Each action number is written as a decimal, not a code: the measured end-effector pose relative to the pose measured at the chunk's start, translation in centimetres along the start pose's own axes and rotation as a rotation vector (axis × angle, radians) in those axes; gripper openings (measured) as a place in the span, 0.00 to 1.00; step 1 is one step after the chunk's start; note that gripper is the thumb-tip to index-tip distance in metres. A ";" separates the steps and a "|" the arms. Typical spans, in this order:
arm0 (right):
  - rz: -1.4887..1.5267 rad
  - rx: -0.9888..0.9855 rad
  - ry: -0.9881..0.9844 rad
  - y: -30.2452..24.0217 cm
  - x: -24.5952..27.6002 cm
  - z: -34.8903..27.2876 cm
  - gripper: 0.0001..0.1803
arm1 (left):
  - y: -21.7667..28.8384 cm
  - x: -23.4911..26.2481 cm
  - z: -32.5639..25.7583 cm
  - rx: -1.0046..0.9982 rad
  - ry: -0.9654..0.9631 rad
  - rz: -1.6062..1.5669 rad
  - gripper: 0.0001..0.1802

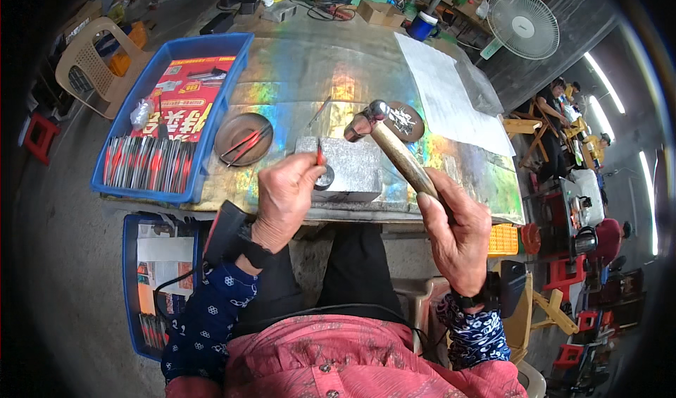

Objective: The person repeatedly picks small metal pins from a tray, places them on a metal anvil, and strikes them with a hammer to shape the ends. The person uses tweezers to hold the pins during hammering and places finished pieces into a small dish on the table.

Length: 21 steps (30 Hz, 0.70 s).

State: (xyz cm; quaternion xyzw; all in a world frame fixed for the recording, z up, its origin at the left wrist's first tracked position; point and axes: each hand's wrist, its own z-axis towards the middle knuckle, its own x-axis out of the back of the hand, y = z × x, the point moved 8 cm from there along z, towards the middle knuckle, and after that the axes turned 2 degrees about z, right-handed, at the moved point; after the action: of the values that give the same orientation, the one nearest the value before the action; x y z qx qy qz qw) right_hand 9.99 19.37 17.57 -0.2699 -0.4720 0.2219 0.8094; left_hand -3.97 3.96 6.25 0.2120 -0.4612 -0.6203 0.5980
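Hammer (398,151) up, red piece (320,156) pinched at metal block (359,169)

Clock centred on block. Right hand (458,236), four o'clock: fingers wrapped round the hammer's wooden shaft well below its head, presumably for leverage. Left hand (285,197), eight o'clock: thumb and forefinger narrowed on the red piece by the block's left part, probably to steady it; contact with the block: cannot tell. Dish (417,132) of small pale pieces (401,120), two o'clock; brown bowl (225,136), between nine and ten, blue tray (141,193) beyond. Apparently all placed within easy reach.

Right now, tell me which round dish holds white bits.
The right dish, seen just beyond the hammer; the left dish holds slim red pieces instead.
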 end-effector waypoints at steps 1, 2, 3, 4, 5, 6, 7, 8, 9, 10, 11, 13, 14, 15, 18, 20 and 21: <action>-0.028 0.030 0.012 0.5 -0.3 0.0 0.14 | -1.2 0.0 0.1 0.139 -0.008 -0.117 0.04; -0.052 0.060 0.024 1.1 -0.7 -0.2 0.14 | -1.5 0.5 0.2 0.146 -0.011 -0.191 0.06; -0.076 0.059 0.046 1.8 -1.1 -0.5 0.14 | -1.8 1.3 0.4 0.138 -0.004 -0.151 0.07; -0.106 0.103 0.076 2.3 -1.5 -0.7 0.15 | -2.1 2.1 0.7 0.118 0.008 -0.115 0.08; -0.153 0.102 0.080 2.9 -2.0 -1.1 0.15 | -2.0 3.2 0.8 0.055 0.020 -0.020 0.10; -0.204 0.099 0.088 3.6 -2.5 -1.4 0.15 | -2.2 4.3 0.9 0.026 0.012 0.128 0.12; -0.204 0.146 0.126 3.8 -3.0 -1.5 0.18 | -2.8 5.1 1.1 0.043 0.012 0.264 0.13; -0.240 0.126 0.129 4.4 -3.6 -1.8 0.19 | -3.1 6.0 1.2 0.024 0.025 0.390 0.14; -0.277 0.107 0.132 5.0 -4.1 -2.0 0.20 | -3.6 6.7 1.1 0.028 0.014 0.440 0.16; -0.314 0.089 0.136 5.5 -4.6 -2.2 0.21 | -3.7 7.1 1.1 -0.019 0.002 0.540 0.16; -0.344 0.070 0.118 5.9 -5.0 -2.5 0.24 | -3.8 7.4 1.2 -0.059 -0.011 0.651 0.16; -0.371 0.057 0.151 6.7 -6.0 -2.6 0.26 | -4.9 7.5 1.3 -0.040 -0.057 0.812 0.14; -0.371 0.073 0.166 6.9 -6.4 -2.7 0.26 | -5.3 7.3 1.3 -0.034 -0.078 0.835 0.14; -0.398 0.066 0.170 7.3 -6.8 -2.8 0.26 | -5.8 7.0 1.3 -0.037 -0.094 0.862 0.13; -0.431 0.059 0.174 8.1 -7.7 -3.0 0.27 | -6.9 6.1 1.3 -0.051 -0.134 0.946 0.09; -0.419 0.061 0.186 8.4 -8.1 -3.2 0.28 | -7.7 5.6 1.5 -0.046 -0.164 1.006 0.07; -0.410 0.043 0.154 8.7 -8.5 -3.3 0.29 | -7.4 5.4 1.5 -0.095 -0.131 0.978 0.05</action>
State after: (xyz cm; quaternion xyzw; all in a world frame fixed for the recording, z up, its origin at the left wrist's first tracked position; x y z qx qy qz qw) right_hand 8.12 20.02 5.15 -0.1672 -0.4488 0.0415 0.8769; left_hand -10.28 -1.67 2.41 -0.0963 -0.5144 -0.2994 0.7978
